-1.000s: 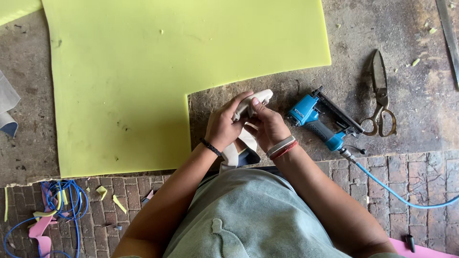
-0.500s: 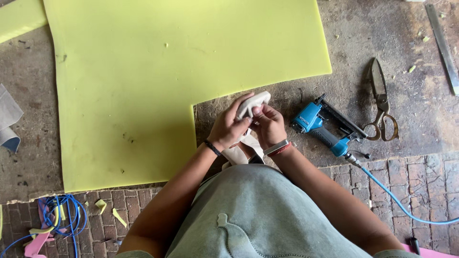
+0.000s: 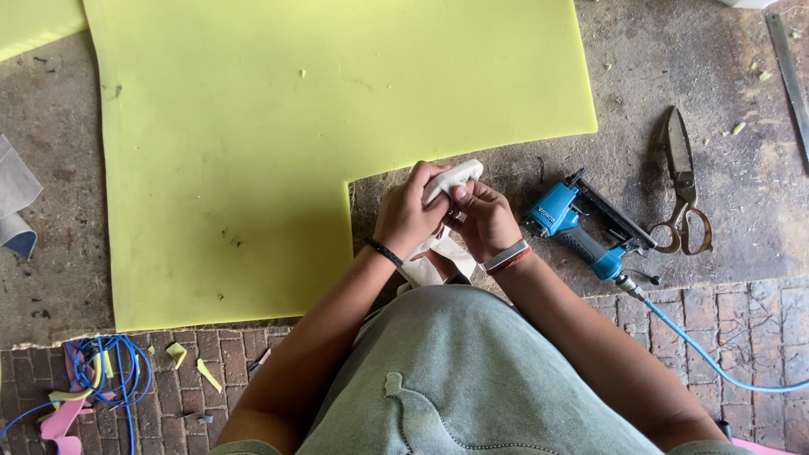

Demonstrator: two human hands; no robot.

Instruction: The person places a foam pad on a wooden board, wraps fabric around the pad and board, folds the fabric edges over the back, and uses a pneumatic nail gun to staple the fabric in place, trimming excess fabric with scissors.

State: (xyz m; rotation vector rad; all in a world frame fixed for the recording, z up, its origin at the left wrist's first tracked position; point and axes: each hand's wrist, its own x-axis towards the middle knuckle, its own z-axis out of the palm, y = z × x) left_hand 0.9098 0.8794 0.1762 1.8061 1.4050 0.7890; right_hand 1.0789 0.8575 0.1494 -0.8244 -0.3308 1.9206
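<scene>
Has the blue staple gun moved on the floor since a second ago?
No. The blue staple gun lies at the same spot beside the scissors, its hose end at the brick edge; only the camera shifted.

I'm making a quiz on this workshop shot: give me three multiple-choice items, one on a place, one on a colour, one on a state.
1. Where do the scissors lie?
A. right of the blue staple gun
B. on the foam
C. by the coiled cord

2. What colour is the foam sheet?
A. pink
B. yellow-green
C. grey

3. The white fabric piece is:
A. flat on the floor
B. held in both hands
C. under the gun

Key: 1 A, they lie beyond the gun; 2 B, its surface shows it; 3 B, left hand and right hand close on it.
</scene>
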